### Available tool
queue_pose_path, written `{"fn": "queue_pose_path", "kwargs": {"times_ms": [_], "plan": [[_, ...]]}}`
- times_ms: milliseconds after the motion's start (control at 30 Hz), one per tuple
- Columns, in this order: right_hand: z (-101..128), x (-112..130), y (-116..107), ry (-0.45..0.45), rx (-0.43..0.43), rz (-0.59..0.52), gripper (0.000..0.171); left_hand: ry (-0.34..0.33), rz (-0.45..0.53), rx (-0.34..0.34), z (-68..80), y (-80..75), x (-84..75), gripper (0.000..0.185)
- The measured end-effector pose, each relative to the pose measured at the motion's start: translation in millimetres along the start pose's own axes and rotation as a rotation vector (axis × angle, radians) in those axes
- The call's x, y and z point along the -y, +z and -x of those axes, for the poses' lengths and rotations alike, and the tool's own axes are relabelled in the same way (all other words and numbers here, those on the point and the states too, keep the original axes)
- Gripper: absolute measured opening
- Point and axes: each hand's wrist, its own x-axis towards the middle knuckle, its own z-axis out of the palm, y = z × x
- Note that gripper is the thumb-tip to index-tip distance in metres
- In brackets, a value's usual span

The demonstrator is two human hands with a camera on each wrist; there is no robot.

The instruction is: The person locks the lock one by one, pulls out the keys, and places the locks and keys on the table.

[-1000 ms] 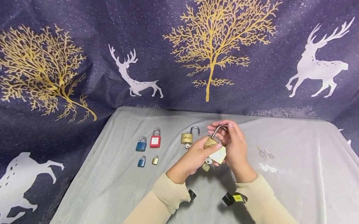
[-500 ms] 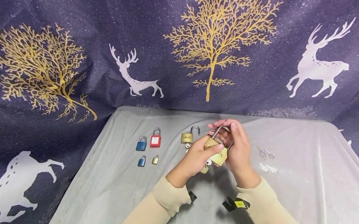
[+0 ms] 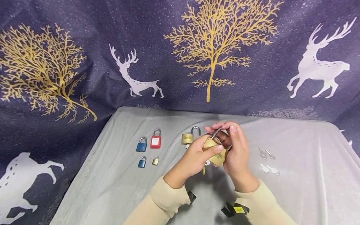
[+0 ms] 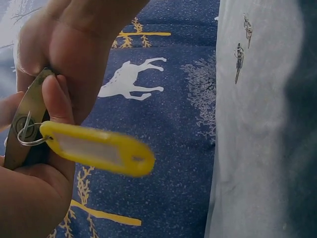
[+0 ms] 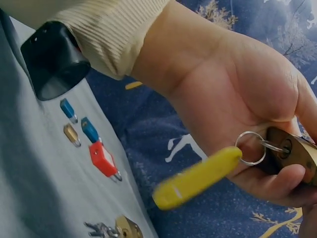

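A brass padlock (image 3: 218,158) is held up over the table between both hands. My left hand (image 3: 191,161) grips its body, thumb laid across the front. My right hand (image 3: 239,155) curls round the steel shackle (image 3: 216,133), thumb near the top of the bend; its fingers hide part of the shackle. A key sits in the keyhole in the padlock's underside. From its ring (image 5: 251,148) hangs a yellow key tag (image 4: 99,148), which also shows in the right wrist view.
Left on the grey-covered table (image 3: 110,190) are a red padlock (image 3: 156,141), two blue padlocks (image 3: 141,145) and a small brass one (image 3: 155,161). Another brass padlock (image 3: 187,139), shackle raised, lies behind my left hand. Several loose keys (image 3: 266,169) lie at right.
The padlock has tilted a little between my hands and the glare on its face has faded. Its shackle has shifted slightly left with my right fingers. The things on the table have not moved.
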Motion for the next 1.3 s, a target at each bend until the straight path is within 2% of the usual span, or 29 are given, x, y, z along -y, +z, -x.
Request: {"fn": "queue_pose_path", "kwargs": {"times_ms": [167,333,567,767,1033,1300], "plan": [[1.2,-3.2,3.6,-0.046,-0.006,-0.050,0.029,0.009,0.000,-0.007,1.6,-1.8,-1.7,0.023],[3.2,-6.8,5.7,-0.042,-0.018,-0.061,0.028,0.003,-0.015,-0.021,4.2,-3.4,-2.8,0.025],[8.3,-11.1,7.4,-0.036,-0.034,0.044,0.028,0.004,0.006,-0.002,4.0,-4.7,-1.9,0.032],[8.8,-8.5,6.6,-0.057,-0.058,0.054,0.028,0.005,0.020,0.025,0.7,-3.1,-0.3,0.031],[7.3,-6.6,5.7,0.039,-0.085,0.082,0.028,-0.011,-0.006,0.028,0.0,-4.4,3.4,0.029],[5.9,-8.9,4.0,0.037,-0.086,0.079,0.028,-0.024,0.013,0.030,-1.1,-5.2,3.9,0.034]]}}
